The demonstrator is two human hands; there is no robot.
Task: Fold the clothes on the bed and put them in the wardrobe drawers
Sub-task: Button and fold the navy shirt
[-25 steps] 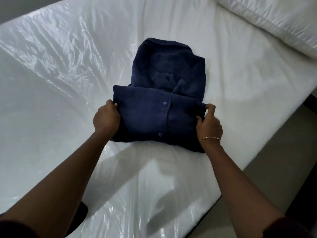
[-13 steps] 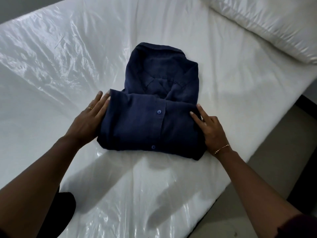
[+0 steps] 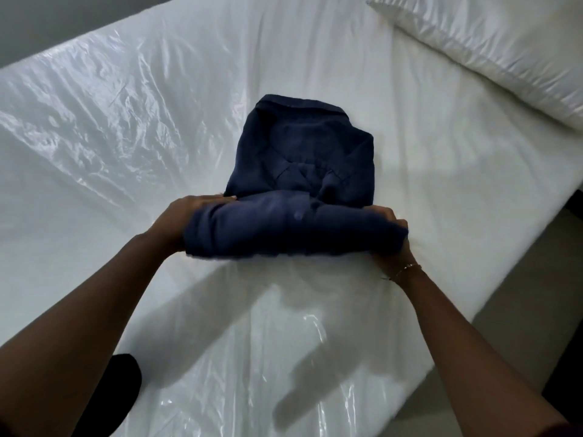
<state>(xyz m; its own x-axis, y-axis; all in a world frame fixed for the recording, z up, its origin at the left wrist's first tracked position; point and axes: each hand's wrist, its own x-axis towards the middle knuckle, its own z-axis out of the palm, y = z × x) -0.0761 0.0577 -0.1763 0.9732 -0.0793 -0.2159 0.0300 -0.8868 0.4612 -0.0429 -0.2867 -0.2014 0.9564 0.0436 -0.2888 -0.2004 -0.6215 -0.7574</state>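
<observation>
A navy blue button shirt lies partly folded in the middle of the bed, collar end away from me. Its near folded part is raised off the plastic-covered mattress and blurred. My left hand grips the left end of that raised fold, fingers curled over the top. My right hand, with a thin bracelet at the wrist, grips the right end, fingers wrapped over the cloth. The wardrobe drawers are out of view.
A white pillow in plastic lies at the back right of the bed. The bed's right edge drops to a grey floor. A dark object shows at the lower left by my arm.
My hands lay flat against the shirt's sides half a second ago. Now both grip the ends of the near fold and have lifted it up and toward the collar.
</observation>
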